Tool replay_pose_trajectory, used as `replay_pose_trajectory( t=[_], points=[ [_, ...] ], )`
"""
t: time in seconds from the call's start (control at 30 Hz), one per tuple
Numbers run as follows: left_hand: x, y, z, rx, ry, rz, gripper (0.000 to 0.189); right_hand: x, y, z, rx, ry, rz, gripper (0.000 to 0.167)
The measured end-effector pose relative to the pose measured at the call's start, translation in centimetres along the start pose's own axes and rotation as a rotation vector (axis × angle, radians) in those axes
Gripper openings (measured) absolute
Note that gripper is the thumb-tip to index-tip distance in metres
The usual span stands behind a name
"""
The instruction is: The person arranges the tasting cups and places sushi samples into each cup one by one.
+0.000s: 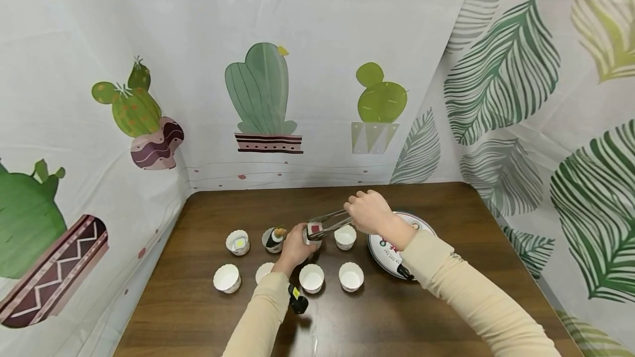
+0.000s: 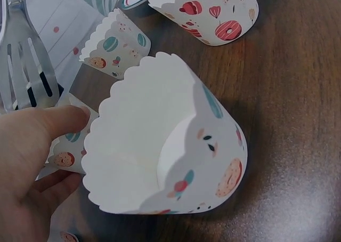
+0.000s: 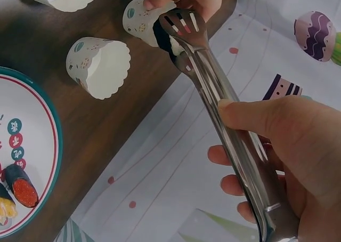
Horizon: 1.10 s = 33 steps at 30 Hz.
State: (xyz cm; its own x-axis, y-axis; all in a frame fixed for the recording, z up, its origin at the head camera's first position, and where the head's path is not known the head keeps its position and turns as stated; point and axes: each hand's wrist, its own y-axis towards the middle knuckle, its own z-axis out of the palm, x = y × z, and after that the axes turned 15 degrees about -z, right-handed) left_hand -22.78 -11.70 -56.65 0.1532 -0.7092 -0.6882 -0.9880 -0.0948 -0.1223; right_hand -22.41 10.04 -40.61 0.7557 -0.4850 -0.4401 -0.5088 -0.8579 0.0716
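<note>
Metal tongs (image 1: 328, 220) are gripped by the right hand (image 1: 369, 211), fingers curled round the handles, at the centre of the frame. A sushi piece (image 1: 314, 231) is pinched in the tong tips over a paper cup (image 3: 139, 19), which is steadied by the left hand (image 1: 296, 245), its fingers curled round the cup. A plate (image 1: 428, 226) lies to the right.

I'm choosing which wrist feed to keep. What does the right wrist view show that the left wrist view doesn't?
Only the right wrist view shows the plate with sushi pieces, and the right hand gripping the tongs' handles. Only the left wrist view shows an empty paper cup up close. Both show the tongs tips and the left hand holding a cup.
</note>
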Motion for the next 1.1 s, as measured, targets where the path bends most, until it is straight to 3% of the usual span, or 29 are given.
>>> replay_pose_trajectory(
  t=[1.1],
  points=[
    [0.1, 0.2, -0.1, 0.010, 0.006, -0.009, 0.069, 0.3, 0.4, 1.3, 0.024, 0.030, 0.018, 0.019]
  ],
)
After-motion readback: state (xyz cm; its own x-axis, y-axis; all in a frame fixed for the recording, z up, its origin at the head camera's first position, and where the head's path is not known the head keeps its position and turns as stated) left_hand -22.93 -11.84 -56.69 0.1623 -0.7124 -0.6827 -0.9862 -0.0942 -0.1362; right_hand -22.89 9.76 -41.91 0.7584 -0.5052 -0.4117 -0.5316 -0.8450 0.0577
